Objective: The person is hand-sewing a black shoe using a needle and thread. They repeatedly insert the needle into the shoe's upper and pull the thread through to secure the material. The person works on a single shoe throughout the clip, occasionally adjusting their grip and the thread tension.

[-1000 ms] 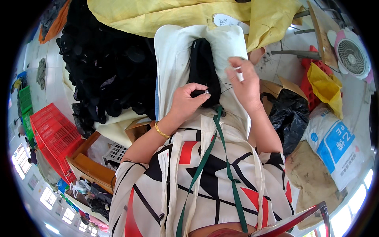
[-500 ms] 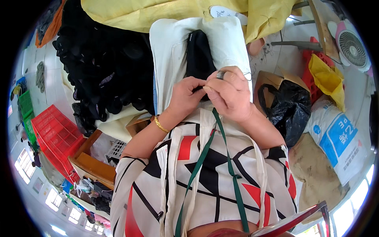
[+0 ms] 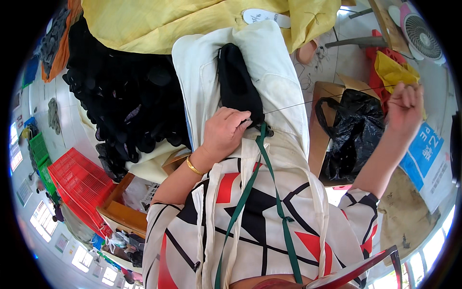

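A black cloth shoe upper, soft and pointed at the far end, lies on the white cloth over my lap. Its near edge is pinched between the thumb and fingers of my left hand. From that edge a dark thread runs taut to the right and slightly away from me. My right hand is out at the far right, closed on the thread's other end. Whether a needle is in those fingers is too small to tell. A green cord hangs down my front.
To the left lies a big heap of black cloth pieces, with a red crate and a wooden drawer nearer. Yellow sheeting bearing a white insole lies ahead. At right are a black plastic bag and a fan.
My right hand has moved from beside my left hand far out to the right, drawing the thread taut. My left hand stays at the shoe upper's near edge.
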### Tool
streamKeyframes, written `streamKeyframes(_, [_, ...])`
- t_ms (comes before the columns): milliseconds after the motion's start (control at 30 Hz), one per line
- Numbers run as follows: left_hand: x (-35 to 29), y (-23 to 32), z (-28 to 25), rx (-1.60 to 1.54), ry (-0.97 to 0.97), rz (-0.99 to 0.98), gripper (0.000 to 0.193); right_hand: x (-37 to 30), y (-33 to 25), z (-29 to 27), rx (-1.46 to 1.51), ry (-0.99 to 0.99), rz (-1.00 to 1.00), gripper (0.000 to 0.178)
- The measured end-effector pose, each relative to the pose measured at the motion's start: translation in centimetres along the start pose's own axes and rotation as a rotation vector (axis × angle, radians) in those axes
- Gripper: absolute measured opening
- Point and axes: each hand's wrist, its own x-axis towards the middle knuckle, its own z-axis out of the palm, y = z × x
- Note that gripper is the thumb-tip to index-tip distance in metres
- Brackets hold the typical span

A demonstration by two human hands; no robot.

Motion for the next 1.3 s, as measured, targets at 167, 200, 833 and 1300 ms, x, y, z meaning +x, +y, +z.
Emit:
streamKeyframes(167, [0.5, 0.2, 0.2, 0.038, -0.015, -0.003, 0.021, 2.9, -6.6, -5.4, -0.255, 0.088, -0.39, 0.021])
streamKeyframes(200, [0.7, 0.2, 0.3, 0.04, -0.023, -0.019, 0.021, 3.3, -7.8, -6.7, -0.249, 0.069, -0.41, 0.022])
streamKeyframes(833, [-1.0, -1.6, -4.5, 0.112, -0.266, -0.031, 0.025, -10.3, 27.2, 5.5, -0.843, -0.668, 0.756, 0.01])
streamKeyframes(1300, [-3.8, -2.5, -2.6, 0.341, 0.036, 0.264, 0.031, -11.0, 25.2, 5.6, -1.328, -0.928, 0.246, 0.012])
